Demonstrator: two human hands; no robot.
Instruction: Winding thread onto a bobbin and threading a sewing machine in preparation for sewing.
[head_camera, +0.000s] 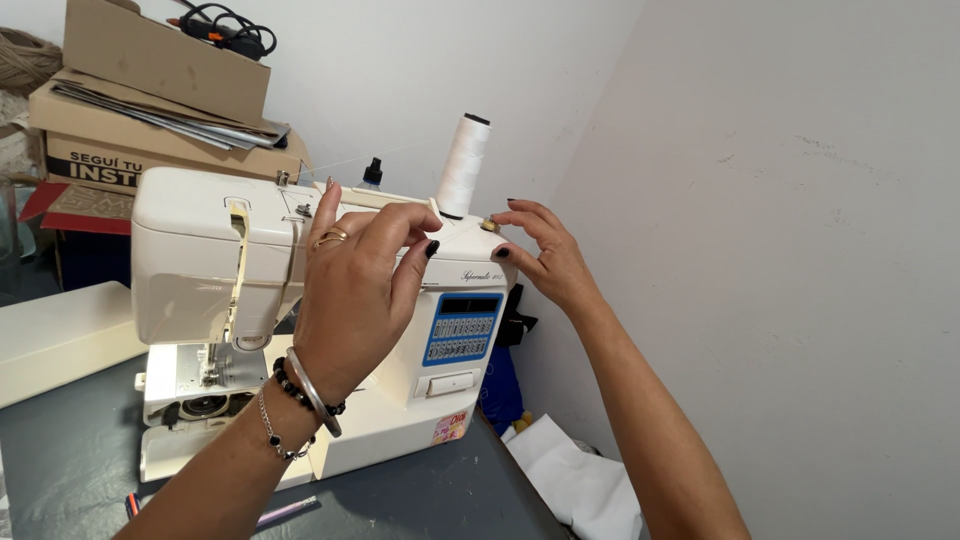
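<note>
You are threading the top of the sewing machine: your left hand pinches the fine thread between thumb and forefinger. Your right hand, fingers spread, rests by the brass bobbin-winder pin, just below the white spool. Next, keep the thread taut toward that pin.

Single head view, close, looking down and forward over sewing machine toward a white wall corner.

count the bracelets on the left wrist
3, all on the left hand's wrist: beaded black bracelet, silver bangle, thin chain. More may be hidden underneath.
</note>
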